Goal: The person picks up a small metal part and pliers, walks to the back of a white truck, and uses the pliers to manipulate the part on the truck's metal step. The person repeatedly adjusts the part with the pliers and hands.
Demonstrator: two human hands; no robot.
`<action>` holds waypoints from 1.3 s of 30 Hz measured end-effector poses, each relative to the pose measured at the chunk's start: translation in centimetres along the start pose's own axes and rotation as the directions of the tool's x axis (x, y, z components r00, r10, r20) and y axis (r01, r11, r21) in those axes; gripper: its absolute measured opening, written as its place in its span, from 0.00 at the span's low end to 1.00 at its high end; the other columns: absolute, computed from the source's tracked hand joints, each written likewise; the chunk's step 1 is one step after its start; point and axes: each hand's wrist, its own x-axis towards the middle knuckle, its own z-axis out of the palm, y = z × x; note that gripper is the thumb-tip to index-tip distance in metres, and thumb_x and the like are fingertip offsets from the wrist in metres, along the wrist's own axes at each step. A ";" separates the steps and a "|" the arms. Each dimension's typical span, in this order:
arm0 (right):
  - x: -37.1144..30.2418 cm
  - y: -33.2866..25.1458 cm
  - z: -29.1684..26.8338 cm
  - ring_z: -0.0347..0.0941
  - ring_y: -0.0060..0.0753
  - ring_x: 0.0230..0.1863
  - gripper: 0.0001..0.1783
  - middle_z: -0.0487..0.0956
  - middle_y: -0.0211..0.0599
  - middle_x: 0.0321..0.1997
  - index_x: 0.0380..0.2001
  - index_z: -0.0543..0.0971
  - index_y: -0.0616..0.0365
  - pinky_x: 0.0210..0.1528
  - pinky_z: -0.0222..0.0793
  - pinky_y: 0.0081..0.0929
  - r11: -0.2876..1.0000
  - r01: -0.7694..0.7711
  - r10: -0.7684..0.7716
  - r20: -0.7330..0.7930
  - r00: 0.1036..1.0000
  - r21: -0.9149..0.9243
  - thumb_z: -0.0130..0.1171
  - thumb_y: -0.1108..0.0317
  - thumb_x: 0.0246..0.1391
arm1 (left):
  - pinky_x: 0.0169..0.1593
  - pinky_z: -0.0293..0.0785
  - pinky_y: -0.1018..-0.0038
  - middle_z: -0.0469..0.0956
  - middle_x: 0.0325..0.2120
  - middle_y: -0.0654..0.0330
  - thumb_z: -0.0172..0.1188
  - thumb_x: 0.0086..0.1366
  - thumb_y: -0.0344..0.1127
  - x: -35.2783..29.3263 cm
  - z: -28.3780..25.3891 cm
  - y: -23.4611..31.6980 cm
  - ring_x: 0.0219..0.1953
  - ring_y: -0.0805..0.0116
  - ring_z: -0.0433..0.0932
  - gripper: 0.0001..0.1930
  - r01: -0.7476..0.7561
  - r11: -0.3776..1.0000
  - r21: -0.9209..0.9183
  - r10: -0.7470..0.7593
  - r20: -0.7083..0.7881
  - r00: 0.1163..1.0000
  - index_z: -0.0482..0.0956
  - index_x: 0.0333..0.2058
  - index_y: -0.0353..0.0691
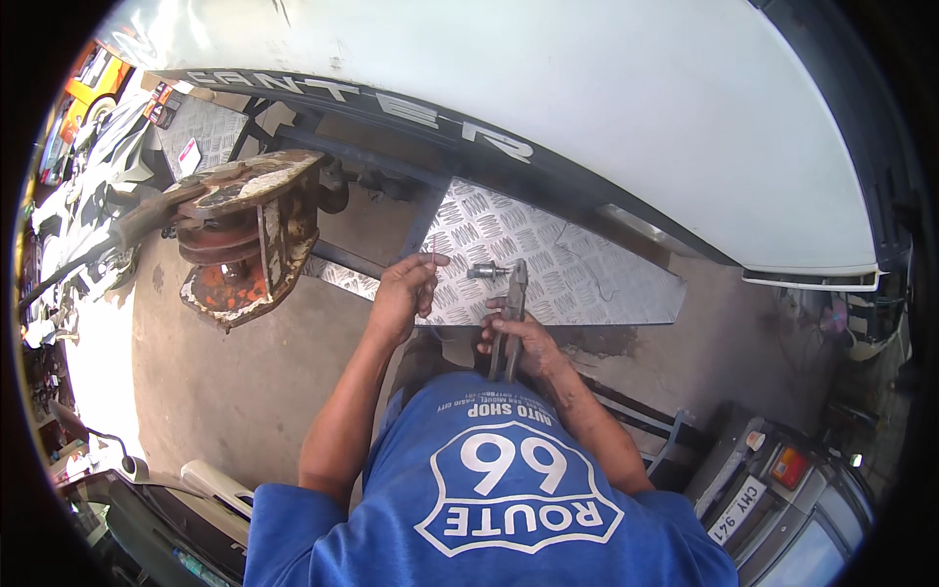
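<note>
My right hand is wrapped round the handles of metal pliers, whose jaws point away from me. At the jaws is a small cylindrical metal part with a thin stem; it appears to be gripped by its stem. To the left, my left hand is closed in a pinch, fingertips a short way from the part. Something thin and wire-like sticks up from those fingertips, too fine to name surely. Both hands are over the near edge of a silver tread-patterned metal plate.
A rusty metal bracket with a pulley stands at the left. The white front of a truck spans the far side. Behind me at lower right is a parked vehicle with a tail light. Concrete floor lies around.
</note>
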 end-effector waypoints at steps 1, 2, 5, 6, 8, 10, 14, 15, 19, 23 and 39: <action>0.1 0.5 0.4 0.78 0.32 0.38 0.27 0.79 0.41 0.44 0.60 0.69 0.60 0.42 0.79 0.38 0.992 0.071 -0.070 0.014 0.997 -0.103 0.65 0.71 0.59 | 0.24 0.62 0.81 0.70 0.23 0.69 0.53 0.74 0.32 0.1 0.2 -0.4 0.20 0.81 0.66 0.12 -0.007 0.990 -0.142 0.000 -0.049 0.999 0.78 0.50 0.35; 0.2 0.7 0.9 0.78 0.30 0.37 0.26 0.80 0.41 0.45 0.59 0.69 0.61 0.40 0.79 0.35 0.970 0.115 -0.110 0.034 0.993 -0.216 0.66 0.70 0.60 | 0.25 0.63 0.81 0.71 0.23 0.69 0.53 0.75 0.32 0.3 0.4 -0.7 0.21 0.81 0.67 0.11 -0.026 0.958 -0.285 0.008 -0.066 0.998 0.77 0.50 0.35; 0.3 -0.3 2.3 0.77 0.27 0.35 0.24 0.79 0.40 0.43 0.57 0.69 0.62 0.36 0.78 0.29 0.879 0.295 -0.293 0.063 0.954 -0.375 0.66 0.71 0.60 | 0.34 0.74 0.76 0.74 0.29 0.65 0.53 0.76 0.33 0.6 0.9 -1.3 0.28 0.75 0.74 0.12 -0.103 0.946 -0.306 0.055 -0.162 0.985 0.73 0.53 0.36; 0.4 -0.7 2.9 0.77 0.27 0.35 0.23 0.79 0.40 0.42 0.56 0.69 0.62 0.36 0.78 0.28 0.872 0.275 -0.279 0.052 0.959 -0.406 0.65 0.72 0.60 | 0.35 0.76 0.75 0.74 0.30 0.64 0.52 0.76 0.34 0.7 1.2 -1.4 0.29 0.74 0.75 0.12 -0.119 0.937 -0.328 0.060 -0.186 0.981 0.72 0.53 0.35; 0.6 -1.5 4.1 0.77 0.26 0.34 0.22 0.79 0.38 0.39 0.55 0.69 0.63 0.36 0.77 0.27 0.837 0.350 -0.331 0.122 0.936 -0.421 0.65 0.74 0.61 | 0.38 0.78 0.73 0.75 0.32 0.62 0.52 0.77 0.33 0.8 1.7 -1.4 0.32 0.71 0.78 0.11 -0.117 0.902 -0.415 0.036 -0.198 0.980 0.71 0.53 0.36; 0.9 -1.9 5.4 0.77 0.25 0.32 0.21 0.77 0.36 0.36 0.54 0.70 0.63 0.36 0.76 0.25 0.817 0.338 -0.372 0.022 0.928 -0.468 0.64 0.78 0.59 | 0.40 0.80 0.72 0.76 0.34 0.61 0.51 0.77 0.33 0.6 2.0 -1.2 0.35 0.69 0.80 0.10 -0.109 0.887 -0.449 0.017 -0.204 0.979 0.70 0.52 0.36; 1.3 -3.2 6.5 0.75 0.22 0.32 0.19 0.74 0.32 0.33 0.50 0.71 0.62 0.35 0.75 0.22 0.735 0.417 -0.502 -0.016 0.865 -0.535 0.63 0.80 0.57 | 0.40 0.80 0.71 0.78 0.36 0.59 0.49 0.78 0.33 -0.3 1.4 -0.9 0.38 0.67 0.82 0.08 -0.024 0.970 -0.242 -0.019 -0.173 0.985 0.70 0.50 0.38; 1.4 -3.7 6.5 0.75 0.22 0.31 0.19 0.74 0.32 0.33 0.50 0.71 0.61 0.35 0.75 0.22 0.730 0.412 -0.510 -0.033 0.860 -0.546 0.63 0.80 0.57 | 0.40 0.80 0.72 0.78 0.36 0.59 0.48 0.78 0.33 -0.5 1.0 -0.9 0.39 0.67 0.82 0.07 0.003 0.990 -0.138 -0.027 -0.177 0.984 0.70 0.49 0.39; 2.3 -5.3 6.8 0.75 0.22 0.29 0.20 0.74 0.31 0.32 0.50 0.72 0.61 0.34 0.74 0.23 0.710 0.393 -0.499 -0.023 0.866 -0.584 0.64 0.79 0.56 | 0.34 0.76 0.77 0.79 0.35 0.61 0.50 0.75 0.33 -0.5 0.0 -1.7 0.39 0.69 0.83 0.07 0.163 0.959 -0.232 -0.171 -0.015 0.985 0.71 0.48 0.40; 3.5 -5.7 7.4 0.74 0.22 0.27 0.20 0.75 0.30 0.29 0.51 0.72 0.62 0.33 0.72 0.23 0.703 0.302 -0.420 -0.033 0.907 -0.644 0.64 0.77 0.56 | 0.33 0.74 0.76 0.81 0.32 0.61 0.60 0.71 0.35 -0.2 -0.5 -1.9 0.35 0.73 0.80 0.06 0.214 0.921 -0.324 -0.217 0.028 0.976 0.77 0.39 0.39; 2.9 -5.0 5.9 0.77 0.27 0.41 0.33 0.78 0.38 0.42 0.64 0.67 0.64 0.44 0.77 0.26 0.752 0.262 -0.266 0.085 0.960 -0.605 0.59 0.81 0.52 | 0.39 0.79 0.65 0.86 0.30 0.48 0.68 0.63 0.36 -1.8 1.6 -2.4 0.31 0.59 0.85 0.12 -0.265 0.678 0.686 0.371 -0.008 0.929 0.87 0.40 0.34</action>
